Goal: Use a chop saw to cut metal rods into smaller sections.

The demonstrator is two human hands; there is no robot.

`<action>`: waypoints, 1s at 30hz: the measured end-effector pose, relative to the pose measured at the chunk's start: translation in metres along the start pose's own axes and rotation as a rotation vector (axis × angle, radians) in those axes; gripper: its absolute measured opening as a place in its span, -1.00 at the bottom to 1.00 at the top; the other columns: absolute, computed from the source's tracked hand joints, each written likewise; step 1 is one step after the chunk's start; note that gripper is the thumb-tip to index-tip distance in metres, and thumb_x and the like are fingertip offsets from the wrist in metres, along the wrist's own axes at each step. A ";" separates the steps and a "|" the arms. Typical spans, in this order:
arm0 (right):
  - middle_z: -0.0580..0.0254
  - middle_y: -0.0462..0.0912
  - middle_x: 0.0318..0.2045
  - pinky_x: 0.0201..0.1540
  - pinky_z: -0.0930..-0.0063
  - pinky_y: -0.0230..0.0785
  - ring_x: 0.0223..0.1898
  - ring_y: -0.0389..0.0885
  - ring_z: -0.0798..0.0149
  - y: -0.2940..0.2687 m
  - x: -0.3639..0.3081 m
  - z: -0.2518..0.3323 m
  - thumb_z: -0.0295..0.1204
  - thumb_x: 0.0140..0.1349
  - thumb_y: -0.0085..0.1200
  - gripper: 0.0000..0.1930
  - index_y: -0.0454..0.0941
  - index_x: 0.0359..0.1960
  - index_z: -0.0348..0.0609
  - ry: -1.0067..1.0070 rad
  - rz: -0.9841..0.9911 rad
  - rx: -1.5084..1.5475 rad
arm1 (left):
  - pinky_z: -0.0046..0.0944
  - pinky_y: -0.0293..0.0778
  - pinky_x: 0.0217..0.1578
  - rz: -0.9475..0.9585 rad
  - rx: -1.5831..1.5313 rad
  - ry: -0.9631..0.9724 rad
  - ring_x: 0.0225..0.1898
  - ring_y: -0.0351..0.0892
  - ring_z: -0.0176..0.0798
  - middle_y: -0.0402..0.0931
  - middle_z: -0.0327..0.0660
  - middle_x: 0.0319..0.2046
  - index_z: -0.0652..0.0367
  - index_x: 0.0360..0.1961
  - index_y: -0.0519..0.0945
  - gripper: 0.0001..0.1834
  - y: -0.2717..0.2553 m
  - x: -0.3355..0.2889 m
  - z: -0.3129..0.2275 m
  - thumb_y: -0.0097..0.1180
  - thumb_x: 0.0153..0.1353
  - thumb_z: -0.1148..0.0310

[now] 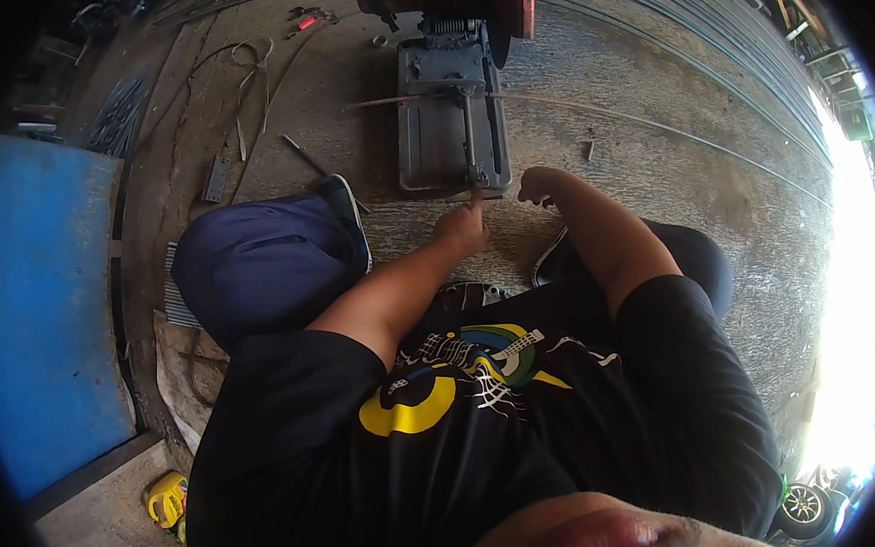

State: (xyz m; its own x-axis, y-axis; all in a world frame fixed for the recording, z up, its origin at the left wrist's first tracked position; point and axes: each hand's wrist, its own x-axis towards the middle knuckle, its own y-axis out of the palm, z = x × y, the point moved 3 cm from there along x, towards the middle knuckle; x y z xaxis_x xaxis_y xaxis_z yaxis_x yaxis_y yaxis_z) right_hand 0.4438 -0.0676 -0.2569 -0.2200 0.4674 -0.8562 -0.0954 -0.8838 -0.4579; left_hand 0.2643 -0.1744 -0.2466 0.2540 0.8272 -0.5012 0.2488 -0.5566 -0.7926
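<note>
A cut-off saw [450, 62] stands ahead of me, with a red guard and a dark disc partly cut off by the top edge. Across its grey base [420, 144] runs a long thin metal rod [649, 123], passing through the vise. My left hand [463, 230] is at the near end of the vise screw, its fingers closed at the crank handle [488, 196] and one finger reaching up against it. Just right of the base, my right hand [542, 185] hangs with loosely bent fingers apart, and nothing shows in it.
Long metal bars [685, 58] lie along the right. A pen-like rod [305, 156], a small metal plate [216, 179] and a looped strap [251, 84] lie on the left floor. A blue panel [49, 307] stands far left, near a yellow container [167, 499].
</note>
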 end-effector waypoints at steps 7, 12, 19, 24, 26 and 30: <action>0.06 0.60 -0.55 -0.57 0.24 0.47 -0.59 0.59 0.16 0.002 0.018 0.006 -0.25 0.14 0.10 -0.69 0.60 -0.37 -0.33 -0.090 -0.047 0.017 | -0.08 0.53 -0.12 1.129 -0.332 -0.287 -0.18 0.64 -0.07 0.57 0.12 -0.15 0.09 0.13 0.43 -0.41 0.033 -0.001 0.028 0.15 0.08 0.09; 0.03 0.59 -0.56 -0.58 0.20 0.47 -0.62 0.58 0.14 0.002 0.026 0.004 -0.26 0.15 0.10 -0.70 0.61 -0.38 -0.33 -0.139 -0.009 -0.150 | -0.08 0.53 -0.13 0.459 -0.090 0.148 -0.17 0.64 -0.06 0.58 0.10 -0.13 0.13 0.13 0.43 -0.43 0.025 0.005 0.004 0.09 0.13 0.09; 0.02 0.61 -0.52 -0.58 0.22 0.49 -0.62 0.57 0.15 0.004 0.043 -0.001 -0.28 0.16 0.11 -0.70 0.60 -0.28 -0.33 -0.151 0.011 -0.113 | -0.07 0.52 -0.13 0.473 -0.110 -0.227 -0.14 0.60 0.13 0.58 0.12 -0.20 0.25 0.09 0.45 -0.44 0.024 0.004 0.021 0.11 0.11 0.16; 0.03 0.63 -0.47 -0.54 0.27 0.52 -0.57 0.61 0.17 0.003 0.040 0.005 -0.26 0.16 0.14 -0.68 0.62 -0.23 -0.31 -0.240 0.020 -0.195 | -0.06 0.53 -0.20 1.039 0.038 -0.143 -0.26 0.62 0.10 0.58 0.14 -0.24 0.32 0.04 0.48 -0.42 0.048 -0.022 0.031 0.09 0.14 0.07; 0.03 0.63 -0.47 -0.52 0.27 0.53 -0.55 0.63 0.16 0.004 0.035 0.005 -0.25 0.16 0.15 -0.68 0.63 -0.25 -0.31 -0.172 -0.014 -0.158 | -0.06 0.52 -0.18 0.841 -0.040 -0.070 -0.26 0.62 0.09 0.58 0.13 -0.24 0.31 0.05 0.46 -0.41 0.041 -0.015 0.016 0.09 0.14 0.06; 0.02 0.63 -0.46 -0.52 0.26 0.54 -0.54 0.63 0.15 0.004 0.032 0.007 -0.23 0.17 0.15 -0.67 0.64 -0.28 -0.32 -0.125 -0.017 -0.173 | 0.04 0.54 -0.18 0.110 -0.011 0.177 -0.21 0.63 0.11 0.54 0.13 -0.09 -0.02 0.23 0.37 -0.44 0.009 -0.007 -0.014 0.00 0.16 0.16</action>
State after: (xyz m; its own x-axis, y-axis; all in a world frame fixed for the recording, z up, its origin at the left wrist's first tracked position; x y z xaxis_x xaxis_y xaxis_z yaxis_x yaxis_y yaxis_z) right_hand 0.4294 -0.0565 -0.2840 -0.3398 0.4664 -0.8167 0.0657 -0.8545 -0.5153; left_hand 0.2780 -0.1864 -0.2451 0.4400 0.7359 -0.5146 0.2209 -0.6441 -0.7323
